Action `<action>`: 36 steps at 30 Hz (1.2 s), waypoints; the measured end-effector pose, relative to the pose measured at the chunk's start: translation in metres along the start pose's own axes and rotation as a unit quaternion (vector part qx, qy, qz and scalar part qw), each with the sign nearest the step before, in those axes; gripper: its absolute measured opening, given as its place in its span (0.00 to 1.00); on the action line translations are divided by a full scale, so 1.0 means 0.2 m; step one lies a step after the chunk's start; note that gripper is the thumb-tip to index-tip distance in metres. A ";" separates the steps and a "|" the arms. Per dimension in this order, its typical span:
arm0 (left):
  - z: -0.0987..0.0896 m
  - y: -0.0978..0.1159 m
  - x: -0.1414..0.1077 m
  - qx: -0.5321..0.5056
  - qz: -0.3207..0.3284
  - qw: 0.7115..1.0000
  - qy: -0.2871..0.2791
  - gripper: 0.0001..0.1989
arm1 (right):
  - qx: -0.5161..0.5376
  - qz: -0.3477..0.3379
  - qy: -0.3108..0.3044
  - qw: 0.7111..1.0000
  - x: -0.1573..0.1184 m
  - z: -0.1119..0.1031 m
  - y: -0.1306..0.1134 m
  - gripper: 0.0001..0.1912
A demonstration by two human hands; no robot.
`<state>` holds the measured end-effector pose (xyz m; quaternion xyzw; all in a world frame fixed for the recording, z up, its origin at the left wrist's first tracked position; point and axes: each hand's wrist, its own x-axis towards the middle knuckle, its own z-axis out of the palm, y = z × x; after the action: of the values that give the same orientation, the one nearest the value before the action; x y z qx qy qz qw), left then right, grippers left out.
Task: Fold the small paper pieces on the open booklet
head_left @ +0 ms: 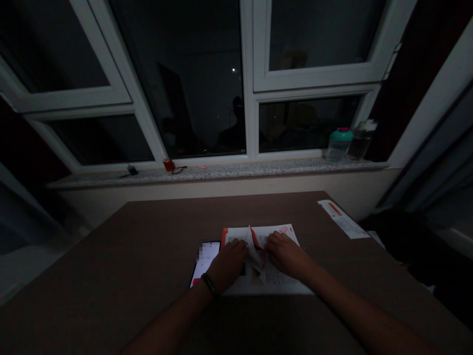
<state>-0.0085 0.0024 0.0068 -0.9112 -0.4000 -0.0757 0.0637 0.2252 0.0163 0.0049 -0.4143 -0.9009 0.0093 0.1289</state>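
Observation:
On the table (pixel 148 231), a printed sheet (pixel 281 278) with an orange left edge lies under both hands. A smaller folded piece of printed paper (pixel 254 254), partly red-orange, stands up between them. My left hand (pixel 232 256), with a dark band on its wrist, is closed on the left side of this folded paper. Closed fingers of my right hand (pixel 283 251) pinch its right side. Dim light hides the fingertips and the exact folds. Beside my left hand lies a phone (pixel 207 256) with a lit screen, partly covered by that hand.
A paper strip (pixel 342 219) with an orange block lies at the table's right edge. On the granite windowsill (pixel 229 170) stand a teal-lidded bottle (pixel 339 144), a clear bottle (pixel 361 140), a small red-orange item (pixel 169 164) and a small dark item (pixel 132 170).

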 end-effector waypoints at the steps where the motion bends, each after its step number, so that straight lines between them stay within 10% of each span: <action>1: 0.00 0.00 0.00 -0.006 0.001 1.000 0.000 0.10 | -0.002 0.000 0.002 1.000 0.00 0.00 0.00 0.08; 36: 0.02 0.07 0.06 -0.037 -0.029 0.999 -0.026 0.17 | 0.022 -0.024 -0.001 0.999 0.03 0.09 -0.04 0.17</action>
<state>0.0095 0.0024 0.0043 -0.9028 -0.4243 -0.0681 0.0172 0.2122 0.0172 -0.0094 -0.3900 -0.9102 0.0262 0.1372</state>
